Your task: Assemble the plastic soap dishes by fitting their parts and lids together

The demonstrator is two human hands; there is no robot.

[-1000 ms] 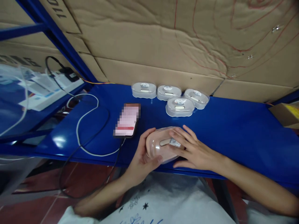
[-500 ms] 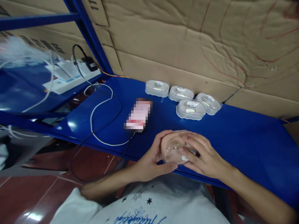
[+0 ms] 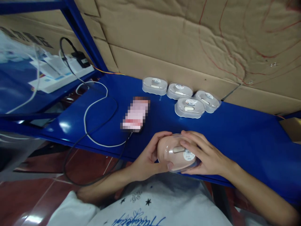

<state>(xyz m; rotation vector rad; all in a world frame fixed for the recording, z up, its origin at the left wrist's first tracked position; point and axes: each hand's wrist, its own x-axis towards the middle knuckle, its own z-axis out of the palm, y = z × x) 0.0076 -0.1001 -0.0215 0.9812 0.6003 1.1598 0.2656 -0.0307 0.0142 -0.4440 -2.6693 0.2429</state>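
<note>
A clear plastic case (image 3: pixel 172 142) with a pinkish-beige inside, a small pale bar and a round white label is held between both hands at the front edge of the blue table. My left hand (image 3: pixel 150 157) wraps round its left side, the thumb lying on top. On the right side my right hand (image 3: pixel 201 152) grips the case, its fingers over the lid near the label. Farther back on the table stand similar clear cases: one at the left (image 3: pixel 154 86), one in the middle (image 3: pixel 180 91), one nearer me (image 3: pixel 189 107) and one at the right (image 3: pixel 208 101).
A phone with a blurred screen (image 3: pixel 136 113) lies left of the case, a cable at its lower end. A white cable (image 3: pixel 85 117) loops over the table (image 3: pixel 249 141). At the left is a power strip (image 3: pixel 47 83); cardboard (image 3: pixel 160 44) rises behind.
My right fingers have shifted on the case, and its round label now shows more fully. The surroundings sit slightly farther left and higher in view.
</note>
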